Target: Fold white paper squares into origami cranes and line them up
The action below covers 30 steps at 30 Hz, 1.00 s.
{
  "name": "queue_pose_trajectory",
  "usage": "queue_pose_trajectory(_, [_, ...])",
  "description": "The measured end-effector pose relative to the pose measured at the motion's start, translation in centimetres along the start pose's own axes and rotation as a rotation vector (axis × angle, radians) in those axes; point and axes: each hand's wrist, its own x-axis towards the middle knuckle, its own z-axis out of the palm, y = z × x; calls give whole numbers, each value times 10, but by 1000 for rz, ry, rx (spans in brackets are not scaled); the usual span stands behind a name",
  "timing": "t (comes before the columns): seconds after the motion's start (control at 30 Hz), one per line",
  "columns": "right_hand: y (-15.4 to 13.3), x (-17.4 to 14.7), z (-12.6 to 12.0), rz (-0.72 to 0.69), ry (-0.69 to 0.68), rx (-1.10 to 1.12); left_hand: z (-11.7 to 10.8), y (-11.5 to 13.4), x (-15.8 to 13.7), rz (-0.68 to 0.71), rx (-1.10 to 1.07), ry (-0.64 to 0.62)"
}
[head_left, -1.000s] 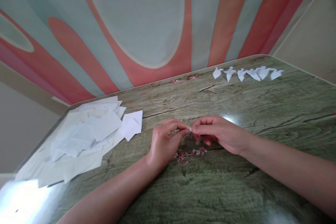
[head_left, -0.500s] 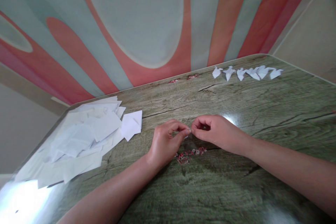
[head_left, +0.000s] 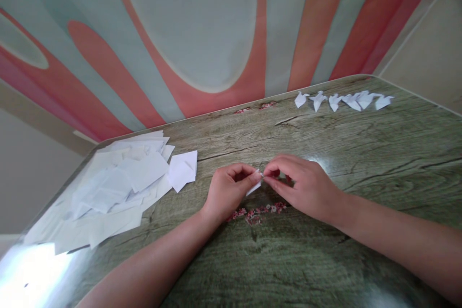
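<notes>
Between my two hands, just above the table, is a small piece of folded white paper (head_left: 254, 188). My left hand (head_left: 231, 186) pinches it between thumb and fingers, and much of the paper is hidden behind them. From the other side, my right hand (head_left: 301, 180) grips a thin tip of the same paper with thumb and forefinger. The paper's exact shape is too small and too covered to make out.
To the left lies a wide, loose pile of white paper sheets (head_left: 147, 173), with a few small squares (head_left: 182, 172) beside it. Several folded paper birds (head_left: 318, 100) stand in a row at the back right of the wood-patterned table (head_left: 231, 260). A painted wall (head_left: 195, 24) rises behind.
More of the folded paper shows below my left fingers now. My right hand has turned slightly and its fingers have spread a little, still at the paper's tip. The view has shifted slightly.
</notes>
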Motion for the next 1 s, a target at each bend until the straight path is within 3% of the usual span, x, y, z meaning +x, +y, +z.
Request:
queue_pose_trajectory(0.13, [1, -1, -1, -90, 4, -61, 1, 2, -1, -31, -51, -19])
queue_pose_trajectory(0.3, [1, -1, -1, -71, 30, -76, 3, 2, -2, -35, -42, -26])
queue_pose_trajectory(0.63, [-6, 2, 1, 203, 20, 72, 4, 2, -5, 87, 134, -4])
queue_pose_trajectory(0.87, [-4, 8, -3, 440, -112, 305, 2, 3, -5, 96, 168, 29])
queue_pose_trajectory(1.0, [-5, 8, -5, 475, -152, 345, 2, 2, -5, 105, 185, 36])
